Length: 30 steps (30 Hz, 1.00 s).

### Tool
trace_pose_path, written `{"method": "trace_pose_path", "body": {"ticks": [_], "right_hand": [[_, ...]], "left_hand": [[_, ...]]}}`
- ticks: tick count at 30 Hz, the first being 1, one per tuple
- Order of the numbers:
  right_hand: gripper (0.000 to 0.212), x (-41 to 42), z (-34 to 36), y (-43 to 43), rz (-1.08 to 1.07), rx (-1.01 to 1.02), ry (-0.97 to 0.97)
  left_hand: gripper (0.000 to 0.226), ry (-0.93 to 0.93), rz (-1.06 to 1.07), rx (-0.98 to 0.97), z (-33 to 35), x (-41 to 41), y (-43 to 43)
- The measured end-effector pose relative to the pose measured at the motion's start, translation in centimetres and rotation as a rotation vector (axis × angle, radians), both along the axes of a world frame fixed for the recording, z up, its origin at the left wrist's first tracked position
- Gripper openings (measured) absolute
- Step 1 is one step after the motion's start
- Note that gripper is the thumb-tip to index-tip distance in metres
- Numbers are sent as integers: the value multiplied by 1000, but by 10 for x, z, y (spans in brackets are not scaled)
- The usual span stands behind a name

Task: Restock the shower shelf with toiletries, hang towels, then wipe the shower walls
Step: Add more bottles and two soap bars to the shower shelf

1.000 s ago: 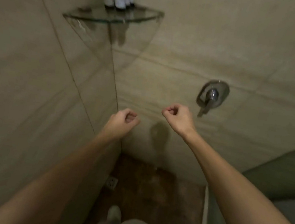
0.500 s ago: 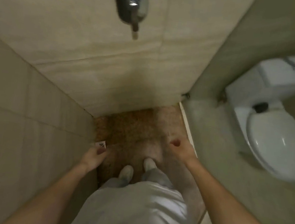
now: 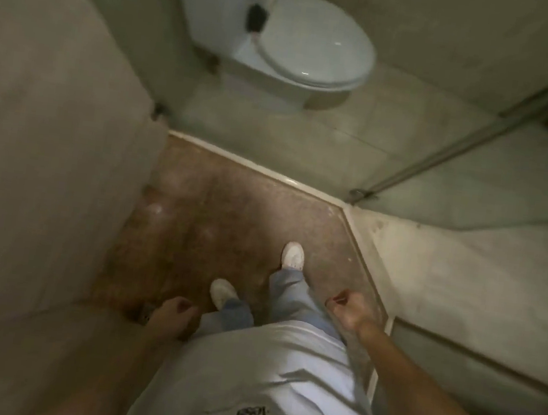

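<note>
I look down at the brown shower floor [image 3: 200, 232] with my two white shoes on it. My left hand [image 3: 171, 315] hangs low by my left leg, fingers curled shut, holding nothing. My right hand [image 3: 348, 308] is a closed fist beside my right leg, also with nothing in it. The beige tiled shower wall [image 3: 49, 145] rises on the left. The glass shelf, the bottles and any towels are out of view.
A white toilet [image 3: 314, 39] with its lid down stands beyond the shower's raised white curb [image 3: 260, 167]. A glass shower panel with a metal frame [image 3: 463, 141] runs across the upper right. A small floor drain [image 3: 145, 312] sits by my left hand.
My view has swung from the shelf corner and the shower valve down and to the right, towards the toilet and curb. Both hands dropped from chest height to my sides, still closed.
</note>
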State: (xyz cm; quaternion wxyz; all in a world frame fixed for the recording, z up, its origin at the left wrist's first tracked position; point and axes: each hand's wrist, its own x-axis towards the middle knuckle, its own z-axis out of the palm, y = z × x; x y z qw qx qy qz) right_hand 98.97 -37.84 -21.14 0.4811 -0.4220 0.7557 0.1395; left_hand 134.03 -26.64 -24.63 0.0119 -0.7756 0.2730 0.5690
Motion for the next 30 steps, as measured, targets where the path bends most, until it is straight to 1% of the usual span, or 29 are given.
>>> {"method": "trace_pose_path", "body": {"ticks": [2,4,6,8,10,12,13,14,15,16,17,20,21,25,30], "right_hand": [[15,-36,-4,27,-163,-5,-18],[17,-66,-6,53,-327,3,-32],[24,-94,-10,77,-446,-11,-44],[24,-122,-18,98,-504,-24,-43],[17,-147,-22,111,-545,-28,-80],[22,-171,-22,118,-567,-14,-91],[26,-182,-22,120,-554,2,-92],[28,-194,-23,122,-541,16,-99],[31,-206,-25,124,-555,30,-107],[33,-217,-27,124,-601,34,-118],[34,-228,-29,124,-652,42,-119],[25,-260,-30,114,-701,26,-106],[27,-269,-27,106,-726,11,-99],[36,-309,-22,67,-844,-55,-105],[31,-369,-23,6,-960,-228,-130]], "left_hand": [[10,12,-114,-23,15,-24,-29],[13,18,-164,-63,29,-52,-60],[11,10,-227,-98,31,-80,-93],[17,-6,-312,-96,16,-104,-125],[19,-2,-356,-87,-19,-121,-154],[40,-17,-374,-93,-38,-149,-183],[48,-10,-375,-107,-25,-175,-196],[45,12,-368,-116,-15,-200,-206],[34,20,-363,-117,1,-229,-214],[26,29,-371,-117,11,-254,-220],[22,29,-401,-114,15,-274,-226],[18,28,-493,-122,16,-322,-236],[15,27,-518,-125,15,-334,-241],[22,-1,-639,-95,9,-369,-259],[26,-41,-764,-47,-2,-408,-306]]}}
